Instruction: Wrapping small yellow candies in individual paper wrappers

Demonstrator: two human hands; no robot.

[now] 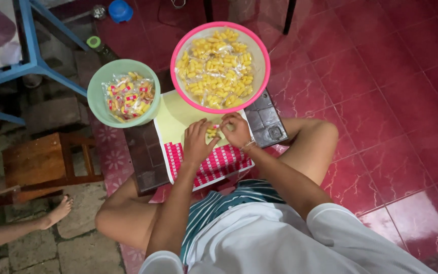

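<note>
My left hand (197, 141) and my right hand (236, 130) meet over a pale yellow sheet (173, 117) whose lower part carries rows of red-and-white stickers (219, 163). Between the fingers of both hands is a small clear packet of yellow snacks (212, 131). Just beyond the hands stands a pink-rimmed bowl (178, 45) full of such packets. To its left a green bowl (97, 86) holds packets bearing red labels.
The sheet lies on a dark tray (145, 157) across my lap on a red tiled floor (381, 76). A wooden stool (41, 162) stands at left, another person's bare foot (59, 210) below it. Blue table legs (31, 45) rise at top left.
</note>
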